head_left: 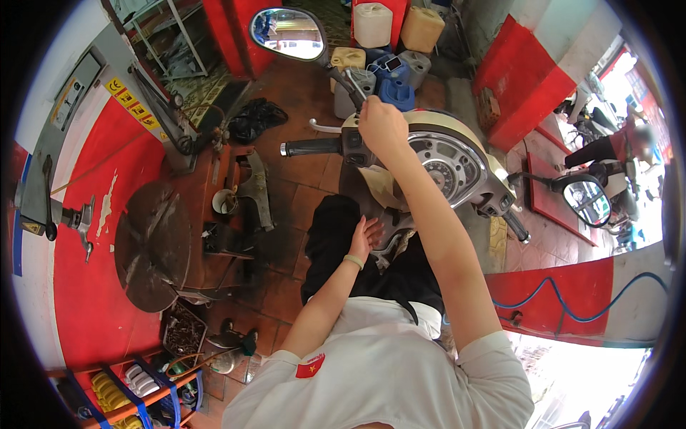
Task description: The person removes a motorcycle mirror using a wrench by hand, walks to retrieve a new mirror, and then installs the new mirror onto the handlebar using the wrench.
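My right hand (383, 126) is closed around a thin metal tool (356, 84), perhaps a wrench, beside the stem of the scooter's left mirror (289, 33). Just below that hand are the left switch housing (353, 145) and the black left handgrip (313, 147). The round instrument cluster (442, 171) lies to the right of my wrist. My left hand (366, 236), with a pale band at the wrist, hangs with its fingers apart near my knee, in front of the scooter's leg shield; no object shows in it. The right mirror (587, 201) stands out at the far side of the handlebar.
A tyre changer with a round turntable (153, 246) stands at the left. Plastic jerrycans (396, 94) are grouped beyond the scooter, near a black plastic bag (258, 119). A blue air hose (584, 316) loops along the low wall at right. Another person (605, 147) is at the upper right.
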Action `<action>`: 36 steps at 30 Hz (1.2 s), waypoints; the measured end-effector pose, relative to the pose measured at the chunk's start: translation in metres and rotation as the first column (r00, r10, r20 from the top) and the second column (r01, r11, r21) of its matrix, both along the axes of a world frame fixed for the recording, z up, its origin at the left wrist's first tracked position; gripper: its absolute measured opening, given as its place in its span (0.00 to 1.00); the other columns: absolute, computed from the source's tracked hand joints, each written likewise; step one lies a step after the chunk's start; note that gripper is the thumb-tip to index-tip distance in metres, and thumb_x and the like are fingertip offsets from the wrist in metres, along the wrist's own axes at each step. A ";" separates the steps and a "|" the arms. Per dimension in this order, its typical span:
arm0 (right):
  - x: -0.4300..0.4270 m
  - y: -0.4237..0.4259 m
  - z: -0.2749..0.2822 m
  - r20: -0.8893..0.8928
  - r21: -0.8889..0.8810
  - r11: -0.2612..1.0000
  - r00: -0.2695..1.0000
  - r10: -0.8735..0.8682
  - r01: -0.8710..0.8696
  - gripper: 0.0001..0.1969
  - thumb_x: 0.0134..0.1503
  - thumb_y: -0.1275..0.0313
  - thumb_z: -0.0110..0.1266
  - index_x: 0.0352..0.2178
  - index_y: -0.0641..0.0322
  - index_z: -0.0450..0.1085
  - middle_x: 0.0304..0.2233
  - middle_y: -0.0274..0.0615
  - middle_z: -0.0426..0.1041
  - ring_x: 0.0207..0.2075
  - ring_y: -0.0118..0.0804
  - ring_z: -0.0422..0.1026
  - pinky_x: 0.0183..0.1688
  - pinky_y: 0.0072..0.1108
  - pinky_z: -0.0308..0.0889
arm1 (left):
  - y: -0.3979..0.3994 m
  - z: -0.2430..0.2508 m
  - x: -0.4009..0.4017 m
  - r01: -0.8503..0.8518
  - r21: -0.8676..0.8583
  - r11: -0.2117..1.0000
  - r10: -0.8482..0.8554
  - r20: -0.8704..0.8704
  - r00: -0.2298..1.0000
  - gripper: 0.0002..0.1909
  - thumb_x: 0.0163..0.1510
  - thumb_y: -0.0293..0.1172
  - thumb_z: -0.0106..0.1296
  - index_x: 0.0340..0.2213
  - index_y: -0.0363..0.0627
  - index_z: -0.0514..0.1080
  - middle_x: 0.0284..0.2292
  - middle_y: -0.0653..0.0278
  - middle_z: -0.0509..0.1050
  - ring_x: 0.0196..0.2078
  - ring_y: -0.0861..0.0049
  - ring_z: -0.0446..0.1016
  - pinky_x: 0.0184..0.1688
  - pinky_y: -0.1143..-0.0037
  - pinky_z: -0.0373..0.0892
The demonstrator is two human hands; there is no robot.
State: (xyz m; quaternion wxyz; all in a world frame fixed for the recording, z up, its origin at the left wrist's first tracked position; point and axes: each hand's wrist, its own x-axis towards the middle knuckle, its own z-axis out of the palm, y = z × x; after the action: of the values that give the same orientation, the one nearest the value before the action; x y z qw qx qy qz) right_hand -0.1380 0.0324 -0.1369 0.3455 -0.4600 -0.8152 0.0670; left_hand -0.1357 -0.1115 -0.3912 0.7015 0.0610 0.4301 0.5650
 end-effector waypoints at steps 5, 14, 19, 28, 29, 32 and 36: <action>0.005 0.005 -0.002 0.117 0.036 0.999 0.993 0.015 -0.020 0.09 0.51 0.70 0.42 0.23 0.66 0.63 0.17 0.52 0.69 0.21 0.53 0.70 0.23 0.36 0.65 | 0.000 -0.006 0.001 0.021 0.018 1.000 -0.022 0.059 0.998 0.28 0.49 0.59 0.38 0.41 0.49 0.66 0.39 0.66 0.70 0.39 0.76 0.69 0.38 0.76 0.62; 0.006 -0.002 0.024 0.203 0.108 0.994 0.979 -0.014 -0.008 0.05 0.44 0.73 0.46 0.22 0.66 0.64 0.18 0.51 0.70 0.22 0.52 0.71 0.25 0.35 0.66 | 0.002 -0.005 0.003 0.056 0.000 0.998 -0.056 0.062 0.996 0.27 0.49 0.58 0.39 0.41 0.50 0.66 0.38 0.67 0.70 0.37 0.77 0.69 0.36 0.76 0.62; 0.006 0.002 0.022 0.204 0.082 0.997 0.979 -0.012 -0.004 0.10 0.51 0.67 0.42 0.25 0.62 0.66 0.18 0.53 0.69 0.24 0.53 0.70 0.26 0.39 0.64 | 0.003 -0.007 0.001 0.046 0.011 0.999 -0.047 0.088 0.995 0.27 0.49 0.58 0.39 0.41 0.50 0.65 0.38 0.68 0.70 0.37 0.77 0.69 0.35 0.77 0.62; 0.001 -0.008 0.032 0.226 0.156 0.988 0.974 -0.036 0.000 0.04 0.43 0.74 0.46 0.21 0.64 0.65 0.18 0.49 0.70 0.22 0.49 0.71 0.23 0.32 0.66 | 0.002 -0.004 -0.003 0.042 -0.005 0.999 -0.041 0.083 0.996 0.26 0.48 0.58 0.40 0.40 0.50 0.66 0.37 0.67 0.70 0.36 0.77 0.69 0.35 0.78 0.61; -0.002 -0.011 0.034 0.149 0.166 0.986 0.987 -0.057 0.032 0.04 0.43 0.73 0.47 0.21 0.64 0.66 0.18 0.49 0.70 0.21 0.49 0.71 0.23 0.32 0.66 | 0.002 -0.004 -0.004 0.040 -0.009 0.999 -0.039 0.072 0.997 0.26 0.48 0.58 0.40 0.40 0.50 0.66 0.37 0.67 0.70 0.36 0.78 0.69 0.35 0.78 0.61; 0.008 0.000 0.018 0.347 0.169 0.985 0.937 -0.048 -0.013 0.05 0.44 0.73 0.46 0.21 0.64 0.65 0.18 0.50 0.70 0.20 0.50 0.71 0.21 0.33 0.66 | 0.002 -0.003 -0.002 0.051 -0.010 0.999 -0.050 0.072 0.996 0.26 0.49 0.58 0.40 0.40 0.50 0.66 0.37 0.67 0.70 0.36 0.78 0.69 0.35 0.78 0.61; 0.000 -0.001 0.024 0.165 0.182 0.982 0.984 -0.072 0.042 0.07 0.45 0.71 0.46 0.20 0.65 0.66 0.18 0.50 0.70 0.20 0.51 0.71 0.22 0.34 0.66 | 0.001 -0.005 -0.003 0.035 -0.011 0.999 -0.034 0.085 0.996 0.26 0.49 0.57 0.41 0.40 0.50 0.66 0.37 0.67 0.70 0.36 0.78 0.69 0.36 0.77 0.62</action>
State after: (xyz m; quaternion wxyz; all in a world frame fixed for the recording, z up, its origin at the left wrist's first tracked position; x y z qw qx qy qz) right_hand -0.1383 0.0312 -0.1124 0.3156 -0.4546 -0.8311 -0.0557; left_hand -0.1389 -0.1110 -0.3962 0.7291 0.0399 0.4023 0.5522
